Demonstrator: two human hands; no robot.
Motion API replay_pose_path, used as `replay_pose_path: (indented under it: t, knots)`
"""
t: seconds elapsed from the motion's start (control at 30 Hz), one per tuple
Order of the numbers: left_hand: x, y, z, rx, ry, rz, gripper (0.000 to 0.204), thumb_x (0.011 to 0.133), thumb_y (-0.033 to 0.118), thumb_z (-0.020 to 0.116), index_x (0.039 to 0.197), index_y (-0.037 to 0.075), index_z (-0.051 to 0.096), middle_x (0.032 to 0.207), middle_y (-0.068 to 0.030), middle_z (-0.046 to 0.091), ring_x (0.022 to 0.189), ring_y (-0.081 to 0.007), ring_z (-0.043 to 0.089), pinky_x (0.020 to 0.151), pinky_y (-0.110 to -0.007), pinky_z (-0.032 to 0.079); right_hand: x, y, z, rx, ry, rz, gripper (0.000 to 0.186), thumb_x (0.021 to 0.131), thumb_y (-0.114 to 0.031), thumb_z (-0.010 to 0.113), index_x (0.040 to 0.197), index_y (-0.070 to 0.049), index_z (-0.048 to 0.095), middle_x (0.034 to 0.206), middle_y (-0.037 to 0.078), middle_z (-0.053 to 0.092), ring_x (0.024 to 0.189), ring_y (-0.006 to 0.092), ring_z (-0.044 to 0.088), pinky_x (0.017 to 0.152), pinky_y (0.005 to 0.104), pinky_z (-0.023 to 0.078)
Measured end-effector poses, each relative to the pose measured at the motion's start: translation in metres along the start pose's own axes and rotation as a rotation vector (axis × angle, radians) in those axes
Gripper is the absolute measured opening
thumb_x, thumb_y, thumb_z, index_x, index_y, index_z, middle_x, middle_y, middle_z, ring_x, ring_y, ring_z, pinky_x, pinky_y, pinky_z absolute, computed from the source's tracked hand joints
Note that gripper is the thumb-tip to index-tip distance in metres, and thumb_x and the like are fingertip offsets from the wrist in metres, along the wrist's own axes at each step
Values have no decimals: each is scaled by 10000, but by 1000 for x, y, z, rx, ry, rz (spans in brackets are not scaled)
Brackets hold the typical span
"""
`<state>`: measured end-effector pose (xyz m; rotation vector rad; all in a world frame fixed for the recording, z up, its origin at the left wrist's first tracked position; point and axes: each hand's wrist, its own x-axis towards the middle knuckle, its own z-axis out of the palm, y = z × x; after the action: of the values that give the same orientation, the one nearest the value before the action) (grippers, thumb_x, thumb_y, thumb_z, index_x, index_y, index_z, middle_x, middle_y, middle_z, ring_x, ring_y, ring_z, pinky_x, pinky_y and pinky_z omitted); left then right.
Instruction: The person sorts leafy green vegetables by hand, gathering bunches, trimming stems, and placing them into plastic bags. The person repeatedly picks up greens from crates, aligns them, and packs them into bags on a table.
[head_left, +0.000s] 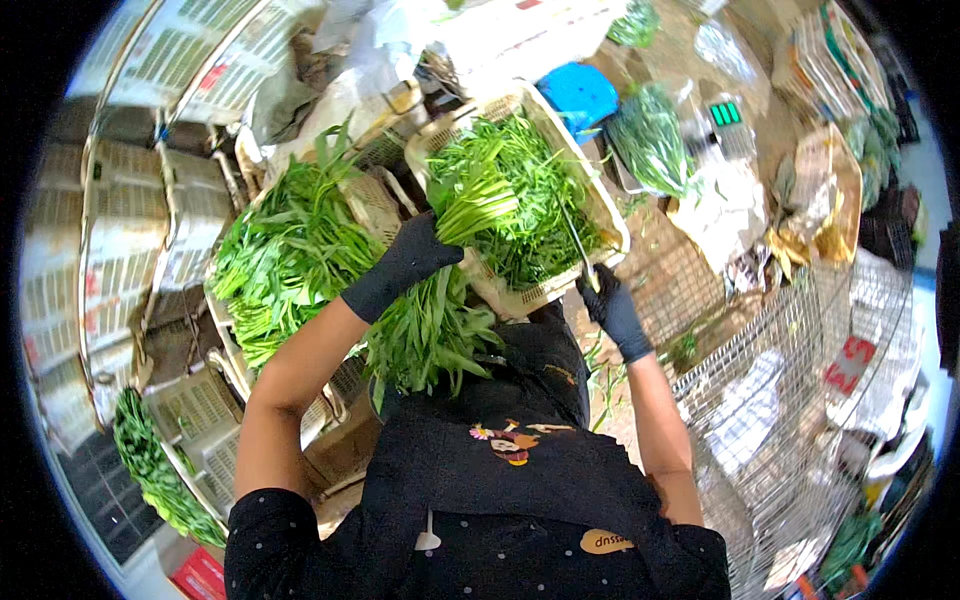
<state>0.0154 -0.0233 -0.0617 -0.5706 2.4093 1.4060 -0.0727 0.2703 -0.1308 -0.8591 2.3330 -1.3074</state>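
My left hand (408, 262), in a black glove, is closed around a bunch of long-stemmed leafy greens (478, 208). The stems point right over a cream plastic basket (520, 299); the leafy ends hang below my wrist, near my lap. Cut greens (540, 165) fill much of that basket. At its near right corner my right hand (612, 312), also gloved in black, is wrapped around a knife (574, 232). Its thin blade slants up and left over the cut greens, apart from the bunch. Left of my left forearm lies a large heap of uncut greens (290, 265) in a crate.
Stacked cream crates (120, 220) stand along the left, with more greens (155, 470) beside them. A blue plastic bag (578, 98) and a bundle of greens (648, 140) lie beyond the basket. Wire mesh racks (770, 390) take up the right side.
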Motion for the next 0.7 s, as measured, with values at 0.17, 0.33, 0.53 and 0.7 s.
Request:
replay_pose_path:
  t: [0.17, 0.33, 0.53, 0.7]
  knots:
    - [-9, 34, 15, 572, 3, 191, 420, 598, 269, 633, 911, 22, 503, 737, -175, 556, 687, -327, 554, 603, -399, 445, 35, -132, -65, 74, -89, -172, 318, 689, -197, 597, 914, 2, 492, 789, 202, 540, 714, 357, 531, 635, 364, 426]
    - [-14, 80, 20, 733, -86, 420, 448, 603, 242, 625, 977, 51, 470, 713, -130, 543, 638, -301, 559, 535, -394, 434, -43, 91, -32, -55, -588, 747, 297, 762, -237, 535, 960, -21, 487, 696, 109, 573, 604, 249, 542, 569, 337, 432]
    - [-18, 86, 40, 761, -140, 524, 450, 581, 165, 617, 991, 61, 462, 714, -124, 521, 596, -303, 545, 508, -396, 425, -38, -48, -107, -6, -35, 130, 274, 720, -181, 570, 926, -13, 504, 731, 129, 543, 620, 235, 533, 589, 298, 426]
    - [-29, 94, 66, 675, -251, 591, 342, 650, 137, 535, 979, 54, 492, 716, -147, 559, 625, -303, 558, 530, -404, 439, -40, 14, -82, -268, -280, 84, 372, 733, -283, 530, 1005, -31, 510, 782, 194, 558, 720, 348, 535, 655, 397, 424]
